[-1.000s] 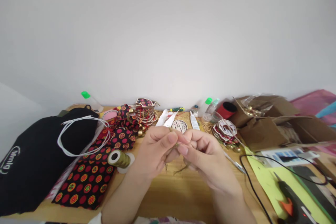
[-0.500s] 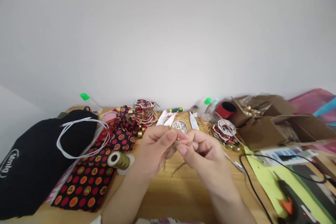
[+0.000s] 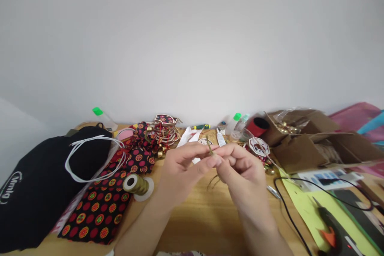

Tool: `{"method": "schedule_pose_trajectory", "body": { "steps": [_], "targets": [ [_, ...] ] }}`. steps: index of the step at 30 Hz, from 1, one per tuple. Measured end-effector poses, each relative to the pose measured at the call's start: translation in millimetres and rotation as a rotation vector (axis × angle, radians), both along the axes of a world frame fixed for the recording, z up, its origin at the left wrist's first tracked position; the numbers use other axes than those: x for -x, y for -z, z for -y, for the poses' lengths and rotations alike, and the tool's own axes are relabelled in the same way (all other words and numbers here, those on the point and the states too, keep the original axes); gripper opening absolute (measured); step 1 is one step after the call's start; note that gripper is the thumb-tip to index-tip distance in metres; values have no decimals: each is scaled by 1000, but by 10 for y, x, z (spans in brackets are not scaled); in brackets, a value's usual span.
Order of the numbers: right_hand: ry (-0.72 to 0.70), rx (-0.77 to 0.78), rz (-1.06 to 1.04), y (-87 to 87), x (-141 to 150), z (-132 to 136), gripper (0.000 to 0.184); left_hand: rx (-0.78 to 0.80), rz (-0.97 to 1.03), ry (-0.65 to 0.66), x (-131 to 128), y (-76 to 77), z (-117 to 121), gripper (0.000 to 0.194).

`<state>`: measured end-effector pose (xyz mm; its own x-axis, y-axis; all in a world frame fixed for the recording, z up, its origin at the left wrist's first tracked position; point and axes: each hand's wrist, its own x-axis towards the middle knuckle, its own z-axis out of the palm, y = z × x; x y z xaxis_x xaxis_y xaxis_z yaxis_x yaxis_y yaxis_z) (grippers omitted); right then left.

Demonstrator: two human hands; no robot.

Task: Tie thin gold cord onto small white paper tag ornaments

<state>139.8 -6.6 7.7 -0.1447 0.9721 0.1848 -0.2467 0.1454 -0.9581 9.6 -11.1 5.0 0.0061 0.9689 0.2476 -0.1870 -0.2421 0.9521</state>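
Both hands up over the pale wooden tabletop (image 3: 210, 218), roughly mid-frame, fingertips meeting. Left hand (image 3: 189, 170): thumb and index closed, pinching a thin olive-green cord (image 3: 209, 145). Right hand (image 3: 244, 172): thumb and index also closed on it, right against the left fingertips. Other right fingers curled in; exact grip of the left's other fingers hidden, can't tell. Cord sits between the two pinches: one end sticks up above the fingers, loose strands hang below.

Left side: olive thread spool with white flange (image 3: 139, 186), tilted, near the left forearm. Black cloth with red and orange round motifs (image 3: 99, 208) beside it. Looped white cable (image 3: 69, 165) lies across that cloth and a black fabric bag with white lettering (image 3: 39, 192).

Behind the hands: white tube (image 3: 221, 138), green-capped clear bottle (image 3: 233, 125), near the wall. Right side: octagonal bear-print piece (image 3: 258, 147), open brown cardboard box (image 3: 300, 154), black glue gun with orange trigger (image 3: 337, 226) partly over yellow paper (image 3: 301, 208).
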Motion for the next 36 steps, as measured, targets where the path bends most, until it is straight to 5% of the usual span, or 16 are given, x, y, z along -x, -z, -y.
{"method": "schedule_pose_trajectory", "body": {
  "steps": [7, 20, 25, 36],
  "targets": [
    [42, -42, 39, 33, 26, 19, 7, -36, 74, -37, -31, 43, -22, 12],
    [-38, -50, 161, -30, -31, -50, 13, -151, -188, -235, 61, -52, -26, 21],
    [-75, -66, 151, -23, -32, -85, 12, -38, -82, -163, 108, -48, -69, 23],
    [90, -200, 414, 7, -148, -143, 16, 114, 172, -87, 125, 40, -144, 11]
  ]
}}
